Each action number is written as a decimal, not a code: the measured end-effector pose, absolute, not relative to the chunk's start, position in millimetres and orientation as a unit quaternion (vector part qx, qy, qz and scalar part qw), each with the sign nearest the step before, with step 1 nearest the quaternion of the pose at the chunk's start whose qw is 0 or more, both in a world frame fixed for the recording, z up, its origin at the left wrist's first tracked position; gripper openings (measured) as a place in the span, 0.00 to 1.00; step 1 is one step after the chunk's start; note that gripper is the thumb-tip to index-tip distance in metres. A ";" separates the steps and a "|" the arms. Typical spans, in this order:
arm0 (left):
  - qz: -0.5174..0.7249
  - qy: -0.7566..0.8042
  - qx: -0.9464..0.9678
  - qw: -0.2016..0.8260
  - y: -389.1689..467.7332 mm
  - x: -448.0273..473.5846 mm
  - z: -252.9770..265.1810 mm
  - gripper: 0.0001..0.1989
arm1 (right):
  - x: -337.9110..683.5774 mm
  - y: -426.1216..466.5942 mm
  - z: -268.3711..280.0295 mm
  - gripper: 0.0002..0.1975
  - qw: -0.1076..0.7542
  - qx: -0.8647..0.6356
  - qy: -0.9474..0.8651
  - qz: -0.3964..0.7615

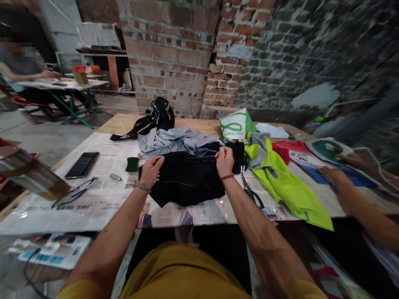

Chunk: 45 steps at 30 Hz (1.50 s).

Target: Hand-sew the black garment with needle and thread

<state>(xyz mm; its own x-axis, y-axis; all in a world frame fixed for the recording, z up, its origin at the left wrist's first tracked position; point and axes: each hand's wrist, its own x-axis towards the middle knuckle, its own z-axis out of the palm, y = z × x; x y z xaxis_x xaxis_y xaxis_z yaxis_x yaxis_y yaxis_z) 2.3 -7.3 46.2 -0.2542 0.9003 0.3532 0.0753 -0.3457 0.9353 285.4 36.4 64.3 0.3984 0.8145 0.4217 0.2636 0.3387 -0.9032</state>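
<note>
A piece of black cloth point(188, 178) with pale dashed stitch lines is spread between my two hands over the newspaper-covered table. My left hand point(151, 171) pinches its upper left edge. At the upper right edge my right hand point(225, 161) is closed on the same cloth. Just left of my left hand stands a dark green thread spool point(132, 164), with a small metal piece point(115, 177) beside it. Dark-handled scissors point(252, 192) lie to the right of my right hand. Behind the black cloth is a crumpled grey-blue garment point(177, 140).
A yellow-green garment point(283, 182) hangs over the front edge. At right, a co-worker's hands hold an iron point(328, 149) and press red-blue cloth point(314, 168). Left are a phone point(82, 165), glasses point(75, 193) and a bottle point(31, 172). A black bag point(163, 112) and green-white bag point(237, 124) stand behind.
</note>
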 end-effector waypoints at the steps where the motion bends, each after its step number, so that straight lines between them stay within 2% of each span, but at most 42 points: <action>1: 0.636 0.473 0.519 0.322 -2.8 4.4 45.5 0.14 | 285.8 39.3 62.8 0.11 0.647 -0.537 -0.513 0.174; 3: 0.623 0.497 0.508 0.326 3.3 9.5 33.8 0.15 | 285.2 42.4 51.0 0.09 0.636 -0.549 -0.526 0.131; 8: 0.558 0.563 0.490 0.363 4.7 18.5 -13.6 0.18 | 282.2 41.8 1.3 0.08 0.604 -0.586 -0.514 0.164; 12: 0.561 0.567 0.487 0.356 4.2 19.2 -21.6 0.18 | 285.1 40.3 -12.7 0.08 0.615 -0.583 -0.500 0.178; 26: 0.586 0.526 0.433 0.439 8.8 17.8 -25.3 0.21 | 294.5 47.3 -15.4 0.12 0.620 -0.586 -0.475 0.216; 37: 0.568 0.461 0.458 0.506 9.3 13.2 -20.7 0.19 | 292.8 48.2 -15.7 0.14 0.599 -0.601 -0.478 0.228; 42: 0.543 0.463 0.453 0.534 9.5 10.9 -19.6 0.16 | 299.0 43.4 9.9 0.15 0.571 -0.608 -0.498 0.238; 45: 0.565 0.460 0.433 0.532 11.0 10.0 -19.4 0.14 | 297.6 42.5 42.7 0.14 0.562 -0.580 -0.561 0.178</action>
